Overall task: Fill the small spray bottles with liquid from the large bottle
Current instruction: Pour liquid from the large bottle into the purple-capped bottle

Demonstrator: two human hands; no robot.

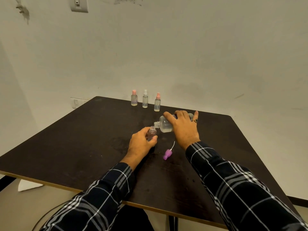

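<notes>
On the dark bench (80, 140) a small bottle (152, 133) without a cap is held upright by the left hand (142, 142), the fingers and thumb being curled around its body; its base is hidden by the hand, so it cannot be told whether it is resting on the bench. The large bottle (164, 125) is gripped from above by the right hand (182, 127), with the fingers wrapped over its body. It is tipped almost flat, and its open mouth is pointed to the left, just above the open neck of the small bottle. A little clear liquid is seen along its lower side; whether a stream is passing between the two mouths cannot be told. A dark ring (196, 120) is worn on one finger of the right hand. A purple spray cap (167, 154) with a thin white tube is laid on the bench between the two wrists, apart from both hands. At the far edge three closed bottles are stood in a row: a pink-capped bottle (134, 98), a white-capped bottle (145, 99) and a second pink-capped bottle (157, 102).
</notes>
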